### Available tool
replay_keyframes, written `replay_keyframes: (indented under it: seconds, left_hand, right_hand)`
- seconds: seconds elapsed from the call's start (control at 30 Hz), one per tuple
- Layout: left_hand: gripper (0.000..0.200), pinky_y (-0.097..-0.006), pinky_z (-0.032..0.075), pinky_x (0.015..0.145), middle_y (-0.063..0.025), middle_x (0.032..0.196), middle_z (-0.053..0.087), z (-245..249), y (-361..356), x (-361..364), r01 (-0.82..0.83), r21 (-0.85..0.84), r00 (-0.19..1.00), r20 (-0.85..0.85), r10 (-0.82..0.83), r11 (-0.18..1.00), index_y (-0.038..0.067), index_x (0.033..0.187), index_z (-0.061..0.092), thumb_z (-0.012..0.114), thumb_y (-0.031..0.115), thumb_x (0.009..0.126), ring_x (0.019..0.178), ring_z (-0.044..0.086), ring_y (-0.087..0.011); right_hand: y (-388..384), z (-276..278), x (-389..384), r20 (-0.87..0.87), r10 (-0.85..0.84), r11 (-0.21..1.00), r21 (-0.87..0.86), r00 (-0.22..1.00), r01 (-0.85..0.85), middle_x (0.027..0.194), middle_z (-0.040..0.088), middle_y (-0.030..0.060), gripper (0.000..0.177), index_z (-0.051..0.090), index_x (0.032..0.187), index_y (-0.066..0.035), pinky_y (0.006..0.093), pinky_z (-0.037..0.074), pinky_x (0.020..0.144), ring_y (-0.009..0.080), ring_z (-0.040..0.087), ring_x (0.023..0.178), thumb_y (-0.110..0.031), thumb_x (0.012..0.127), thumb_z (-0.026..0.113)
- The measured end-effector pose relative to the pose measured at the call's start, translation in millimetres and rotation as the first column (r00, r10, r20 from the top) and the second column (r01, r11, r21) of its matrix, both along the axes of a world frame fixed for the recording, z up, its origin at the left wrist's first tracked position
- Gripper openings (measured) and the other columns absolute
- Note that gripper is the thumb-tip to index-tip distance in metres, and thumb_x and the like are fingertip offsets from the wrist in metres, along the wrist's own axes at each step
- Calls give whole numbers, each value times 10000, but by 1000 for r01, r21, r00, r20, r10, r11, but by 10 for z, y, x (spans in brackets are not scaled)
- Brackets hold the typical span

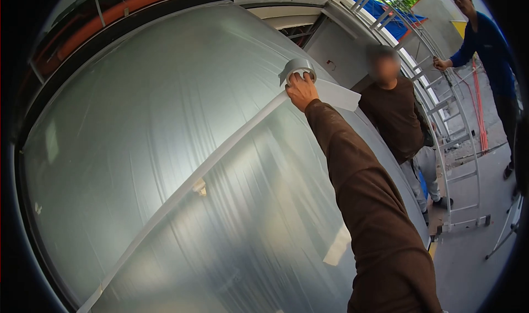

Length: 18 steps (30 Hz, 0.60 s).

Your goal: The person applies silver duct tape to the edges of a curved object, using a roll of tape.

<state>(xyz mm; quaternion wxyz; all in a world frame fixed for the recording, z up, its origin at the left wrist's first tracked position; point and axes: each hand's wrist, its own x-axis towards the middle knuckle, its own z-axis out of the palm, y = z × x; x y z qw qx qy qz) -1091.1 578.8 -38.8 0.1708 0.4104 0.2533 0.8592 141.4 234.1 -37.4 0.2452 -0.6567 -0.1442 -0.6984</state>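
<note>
One brown sleeve reaches up over the big shiny plastic sheet. At its end, the right hand has its fingers bent into the hole of a gray roll of tape, holding on to it near the sheet's right edge. A long white strip slants across the sheet, up to the hand. Right of the sheet is a person in brown. Farther right of it, a person in blue has a hand at a metal ladder.
</note>
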Motion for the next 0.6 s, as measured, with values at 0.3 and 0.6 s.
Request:
replay_keyframes:
  seconds: [0.3,0.6]
  left_hand:
    - [384,-434,413,1109,-195,1286,525,-61,205,-42,-7,-5,999,-36,7,1000,-76,1259,478,482,189,981,1258,502,-339]
    - [384,-431,410,1112,-197,1288,522,-17,312,-68,-43,7,995,-92,44,999,-80,1269,469,471,178,984,1261,500,-336]
  right_hand:
    - [-46,17,-32,-35,-10,1000,-15,999,9,1139,614,109,170,764,891,-89,438,388,937,245,571,1107,-169,819,632]
    - [-79,15,46,-46,-17,1000,-8,999,16,1125,619,95,175,767,894,-85,447,384,939,235,572,1111,-161,820,628]
